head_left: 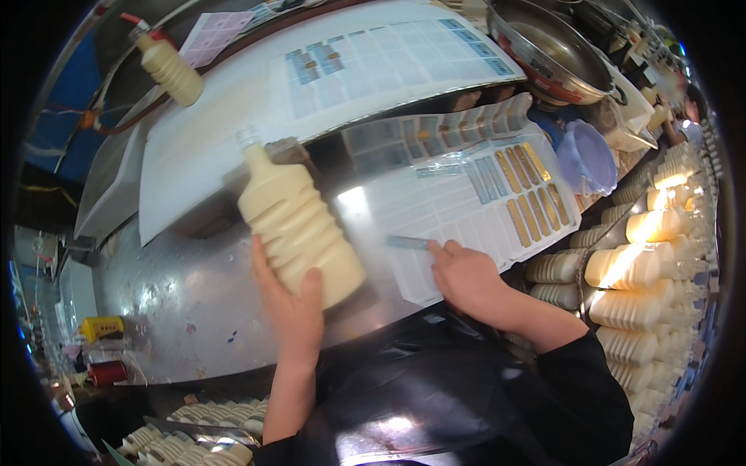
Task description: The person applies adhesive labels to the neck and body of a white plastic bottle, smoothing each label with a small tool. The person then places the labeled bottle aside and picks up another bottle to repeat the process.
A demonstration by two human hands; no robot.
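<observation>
My left hand (pixel 292 317) is closed round the lower part of a cream-coloured plastic bottle (pixel 299 225) with slanted ridges and a narrow clear neck. The bottle leans, its neck up and to the left, above the metal table. Between the thumb and fingers of my right hand (pixel 472 281) is a narrow blue-grey strip label (pixel 407 242), pointing left toward the bottle but apart from it. Below and beyond that hand lies a white label sheet (pixel 466 221) with rows of gold and blue-grey strips on its right part.
A raised white board (pixel 233 128) bears more sheets and another cream bottle (pixel 169 68). A metal pan (pixel 548 50) and a lilac basin (pixel 587 158) stand at the far right. Stacked cream bottles (pixel 629 272) crowd the right, with more (pixel 221 419) at lower left.
</observation>
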